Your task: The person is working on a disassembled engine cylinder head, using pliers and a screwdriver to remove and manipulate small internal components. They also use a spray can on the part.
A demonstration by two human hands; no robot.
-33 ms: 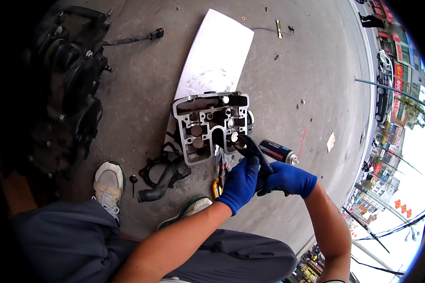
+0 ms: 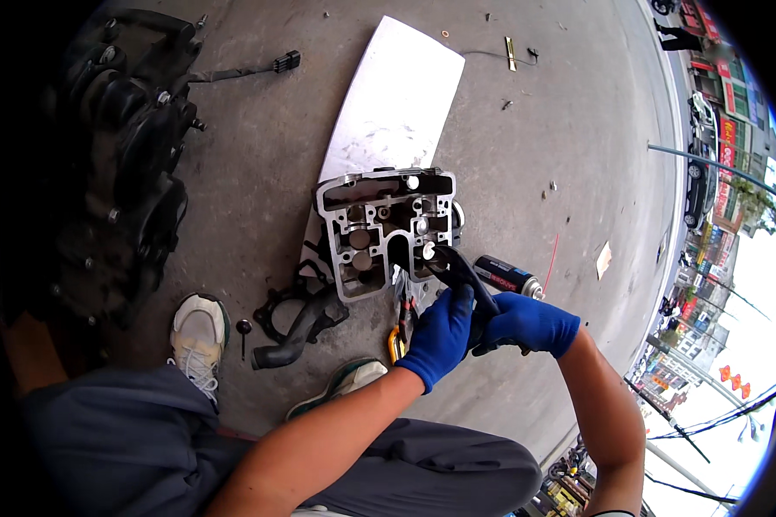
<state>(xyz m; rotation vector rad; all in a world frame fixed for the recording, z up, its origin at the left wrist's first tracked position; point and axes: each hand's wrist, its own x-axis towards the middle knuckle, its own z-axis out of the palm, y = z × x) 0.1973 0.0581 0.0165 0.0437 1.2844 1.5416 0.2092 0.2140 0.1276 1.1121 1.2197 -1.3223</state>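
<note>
A metal engine cylinder head (image 2: 329, 233) with open pockets and round bores rests on a white panel and the floor before me. At its lower right corner, a curved black pipe-like part (image 2: 467, 274) reaches from the casting to my hands; its exact kind is unclear. My left hand (image 2: 441, 332), in a blue glove with dark fingertips, is closed around its near side. My right hand (image 2: 530, 326), gloved alike, is closed at its right side, with fingers mostly hidden underneath. A small white piece (image 2: 428, 251) shows in the nearest pocket.
A dark spray can (image 2: 507, 276) lies right of the casting. Between it and my shoes are yellow-handled pliers (image 2: 396, 345) and a black curved pipe (image 2: 297, 334). The white panel (image 2: 401, 95) extends away. A large black engine (image 2: 121, 172) stands left.
</note>
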